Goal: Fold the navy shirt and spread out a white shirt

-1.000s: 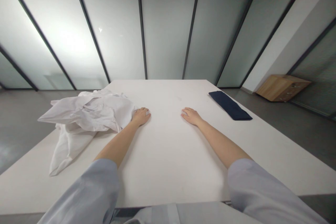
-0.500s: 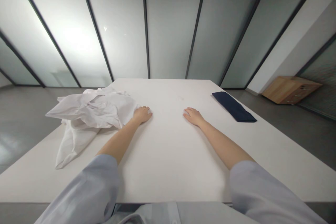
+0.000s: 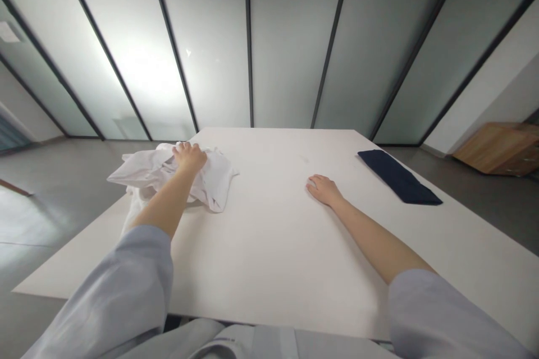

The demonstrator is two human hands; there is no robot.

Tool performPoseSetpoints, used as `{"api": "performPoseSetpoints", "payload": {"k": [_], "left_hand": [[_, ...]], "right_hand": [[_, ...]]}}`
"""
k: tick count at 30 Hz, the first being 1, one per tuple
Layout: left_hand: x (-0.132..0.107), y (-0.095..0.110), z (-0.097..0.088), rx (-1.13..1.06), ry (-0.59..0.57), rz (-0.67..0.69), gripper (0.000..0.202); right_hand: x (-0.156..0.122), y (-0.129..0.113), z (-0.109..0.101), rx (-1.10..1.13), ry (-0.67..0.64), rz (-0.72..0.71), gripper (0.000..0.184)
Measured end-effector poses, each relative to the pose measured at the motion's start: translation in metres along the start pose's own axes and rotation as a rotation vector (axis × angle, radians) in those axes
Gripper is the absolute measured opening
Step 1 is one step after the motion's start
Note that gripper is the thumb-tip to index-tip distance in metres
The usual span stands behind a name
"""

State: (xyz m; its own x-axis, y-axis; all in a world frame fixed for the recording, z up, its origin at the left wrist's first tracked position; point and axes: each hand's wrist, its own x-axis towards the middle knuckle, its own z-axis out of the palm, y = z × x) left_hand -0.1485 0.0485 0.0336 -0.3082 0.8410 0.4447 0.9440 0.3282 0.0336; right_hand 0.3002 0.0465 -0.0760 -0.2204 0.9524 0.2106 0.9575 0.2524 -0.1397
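A crumpled heap of white clothes (image 3: 217, 179) that look like shirts lies on the left side of the white table (image 3: 261, 247). My left hand (image 3: 189, 156) is over the top of this heap, fingers apart and slightly bent on the fabric; I cannot see any cloth pinched between them. Part of the heap is hidden behind my left forearm. My right hand (image 3: 324, 188) rests palm down on the tabletop, right of the middle, with its fingers loosely stretched and nothing in them. Farther right lies a flat, folded navy cloth (image 3: 398, 176), apart from my right hand.
Frosted glass panels (image 3: 290, 39) with dark frames stand beyond the table's far edge. A wooden cabinet (image 3: 497, 146) is on the floor at the right. Grey floor (image 3: 96, 179) shows on both sides of the table.
My left hand has gone from the tabletop, left and away from me, onto the white heap. My right hand stays on the table. The view has turned slightly left.
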Motion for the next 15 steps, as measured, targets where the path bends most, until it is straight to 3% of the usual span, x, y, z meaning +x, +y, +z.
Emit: {"api": "performPoseSetpoints", "payload": {"k": [4, 11, 15], "left_hand": [[-0.001, -0.019, 0.008, -0.028, -0.108, -0.044, 0.041], [-0.002, -0.021, 0.011, -0.199, -0.038, -0.089, 0.045], [0.012, -0.023, 0.005, -0.337, -0.017, -0.255, 0.046]], "right_hand": [[-0.001, -0.001, -0.001, 0.0, 0.006, -0.002, 0.041], [-0.001, -0.004, -0.004, 0.003, 0.002, 0.008, 0.042], [-0.001, -0.005, -0.003, 0.005, 0.005, 0.01, 0.042]]}}
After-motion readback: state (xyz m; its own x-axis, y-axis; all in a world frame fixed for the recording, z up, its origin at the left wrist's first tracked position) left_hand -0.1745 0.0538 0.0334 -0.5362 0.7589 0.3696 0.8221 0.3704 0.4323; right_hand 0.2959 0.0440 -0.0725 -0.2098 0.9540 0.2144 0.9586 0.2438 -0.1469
